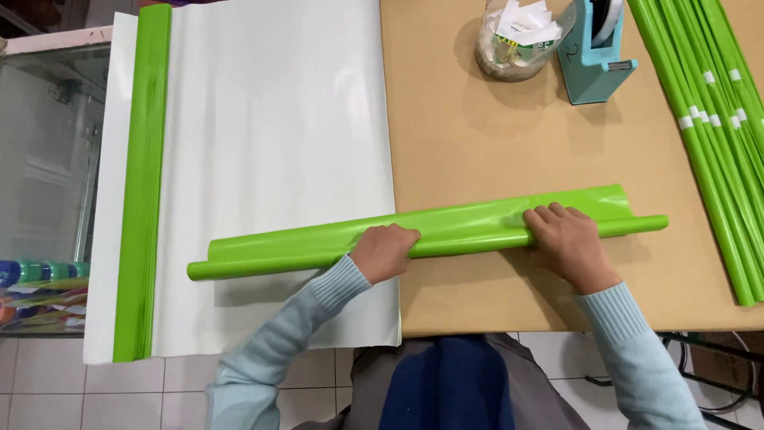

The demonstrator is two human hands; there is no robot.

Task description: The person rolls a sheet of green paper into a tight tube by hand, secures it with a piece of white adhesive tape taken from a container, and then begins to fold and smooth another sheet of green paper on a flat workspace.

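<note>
Head view: left hand [384, 252] and right hand [565, 239] press curled fingers onto the green paper roll [446, 232], which lies across the brown table [493, 143]; it looks almost fully rolled (finished taped rolls [716, 119] lie right), untaped as yet

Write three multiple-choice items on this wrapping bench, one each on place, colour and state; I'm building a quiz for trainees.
1. Where is the teal plastic tape dispenser?
A. far edge of the brown table
B. floor
C. person's lap

2. What colour is the glossy paper roll under both hands?
A. red
B. lime green
C. black

3. How do the left hand and right hand meet the roll?
A. hover above
B. press on it
C. lift it high

Answers: 1 A, it stands beside the clear jar. 2 B, bright green. 3 B, fingers lie on it.
</note>
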